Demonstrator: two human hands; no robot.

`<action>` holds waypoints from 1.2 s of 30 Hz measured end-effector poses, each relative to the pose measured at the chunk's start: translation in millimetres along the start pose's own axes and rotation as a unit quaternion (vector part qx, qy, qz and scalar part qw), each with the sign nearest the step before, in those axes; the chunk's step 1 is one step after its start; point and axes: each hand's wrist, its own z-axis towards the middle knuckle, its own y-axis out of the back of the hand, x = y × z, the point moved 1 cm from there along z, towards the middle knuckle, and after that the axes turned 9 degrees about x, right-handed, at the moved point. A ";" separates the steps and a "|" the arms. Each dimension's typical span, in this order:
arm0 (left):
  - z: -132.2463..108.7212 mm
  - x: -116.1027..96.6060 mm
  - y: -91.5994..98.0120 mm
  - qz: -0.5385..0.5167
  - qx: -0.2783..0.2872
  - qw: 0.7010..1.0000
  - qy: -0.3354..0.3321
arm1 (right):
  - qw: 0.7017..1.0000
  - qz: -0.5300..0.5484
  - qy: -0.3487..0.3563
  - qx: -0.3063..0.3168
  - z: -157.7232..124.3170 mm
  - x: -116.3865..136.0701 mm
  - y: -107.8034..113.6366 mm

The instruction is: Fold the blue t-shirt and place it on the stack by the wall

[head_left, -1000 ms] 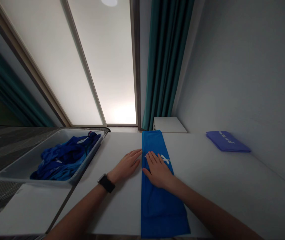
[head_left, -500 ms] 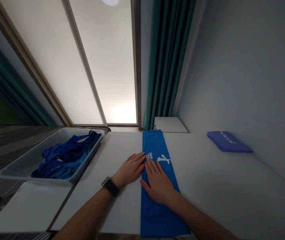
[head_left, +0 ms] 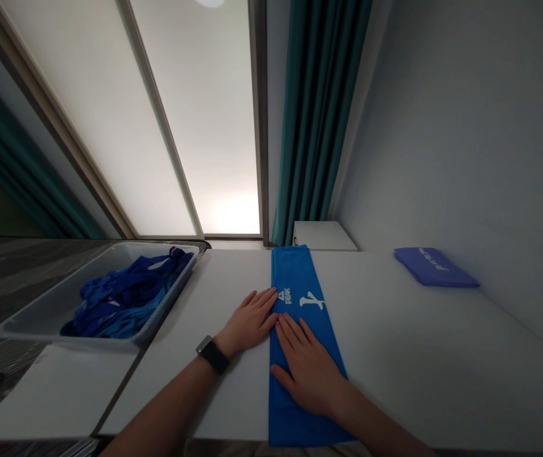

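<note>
At lower centre, a folded blue garment (head_left: 299, 277), flanked by white tabletop (head_left: 233, 279), is touched by the right hand (head_left: 307, 367), its left edge by the left hand (head_left: 249, 322); fingers outstretched, nothing gripped.

Your long, folded bright-blue cloth garment (head_left: 300, 273) bears white print (head_left: 312, 300); your flat, folded purple cloth bundle (head_left: 438, 271), white lettering (head_left: 433, 259). Your crumpled cloth pile (head_left: 126, 297) mixes dark and lighter blues; your black band-shaped watch strap (head_left: 217, 357) looks plain.
</note>
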 end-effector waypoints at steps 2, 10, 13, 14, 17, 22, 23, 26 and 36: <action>0.0 1.1 -1.2 0.002 -0.002 1.000 -0.001 | 1.000 0.004 0.003 -0.005 -1.2 1.4 0.9; 0.2 0.8 -1.5 0.005 -0.010 1.000 -0.007 | 0.998 0.050 0.008 -0.044 -3.2 -3.1 5.1; 0.6 -0.3 -1.6 -0.002 -0.003 1.000 -0.002 | 0.998 0.047 0.033 -0.036 -5.0 -3.3 4.4; 0.8 -0.3 -1.5 -0.007 0.000 1.000 -0.001 | 0.998 0.043 0.041 -0.029 -5.5 -2.9 4.3; -0.2 0.2 1.8 -0.028 -0.001 1.000 -0.005 | 0.998 0.044 0.041 -0.017 -6.8 -1.5 5.7; -10.7 -4.7 22.6 -0.093 -0.039 0.993 -0.063 | 0.992 0.110 0.021 -0.052 -7.8 -4.7 11.1; -13.6 -7.2 27.5 -0.106 -0.045 0.990 -0.078 | 0.990 0.127 0.020 -0.060 -7.8 -6.1 11.6; -20.8 -15.0 37.1 -0.129 -0.043 0.985 -0.106 | 0.985 0.157 0.027 -0.073 -7.3 -9.6 11.4; -25.7 -18.9 40.4 -0.101 0.024 0.986 -0.131 | 0.987 0.140 0.044 -0.069 -6.9 -8.3 12.3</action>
